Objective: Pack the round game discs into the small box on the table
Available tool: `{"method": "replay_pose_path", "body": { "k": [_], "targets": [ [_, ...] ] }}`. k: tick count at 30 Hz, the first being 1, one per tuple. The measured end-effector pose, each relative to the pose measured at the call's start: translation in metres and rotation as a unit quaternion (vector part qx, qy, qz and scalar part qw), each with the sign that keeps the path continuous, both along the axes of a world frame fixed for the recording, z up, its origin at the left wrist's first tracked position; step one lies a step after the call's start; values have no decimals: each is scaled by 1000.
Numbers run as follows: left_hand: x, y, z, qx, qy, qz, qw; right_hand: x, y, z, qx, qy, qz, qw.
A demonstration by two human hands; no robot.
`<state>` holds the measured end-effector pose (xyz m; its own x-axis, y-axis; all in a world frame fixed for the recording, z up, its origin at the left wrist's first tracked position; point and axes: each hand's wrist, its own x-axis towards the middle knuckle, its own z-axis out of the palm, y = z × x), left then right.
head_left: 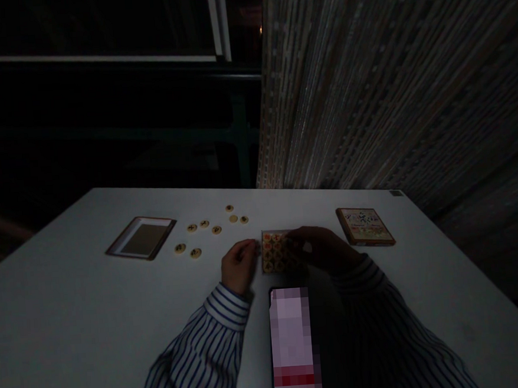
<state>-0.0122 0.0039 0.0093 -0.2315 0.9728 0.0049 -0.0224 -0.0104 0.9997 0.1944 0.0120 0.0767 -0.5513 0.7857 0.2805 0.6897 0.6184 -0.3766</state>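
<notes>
A small square tray [263, 259] stands mid-table, packed with rows of round xiangqi pieces [272, 254], some with red characters and others with dark ones. Just off its left edge is my left hand [240, 266], closed, with thumb and fingers curled together; whatever they may hold is hidden. My right hand [322, 247] reaches over the tray's right side, fingers bent down at the pieces and covering several of them. Its fingers are closed, but shadow hides what is between them. More loose xiangqi pieces [216, 230] lie scattered on the white table, left of and beyond my left hand.
An open, shallow box half [144, 240] lies at the left, and a printed box [368, 226] at the right. A lit phone [290, 333] rests in front of the tray. Behind the table [71, 301] hangs a string curtain [322, 83] beside a dark window.
</notes>
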Motion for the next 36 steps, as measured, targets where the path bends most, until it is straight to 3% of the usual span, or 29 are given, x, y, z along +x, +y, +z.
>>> {"method": "replay_pose_path", "body": {
  "k": [11,20,28,36],
  "targets": [
    [-1,1,-10,24,94,-12,995,21,4,-4,-59,-32,-16,998],
    [-2,2,-16,23,123,-30,992,18,2,1,-116,-97,-48,987],
    [-1,1,-14,22,157,-38,987,20,5,-10,-113,-107,-52,986],
    [-1,3,-24,25,160,-41,986,17,7,-11,-125,-144,-56,980]
  ]
}}
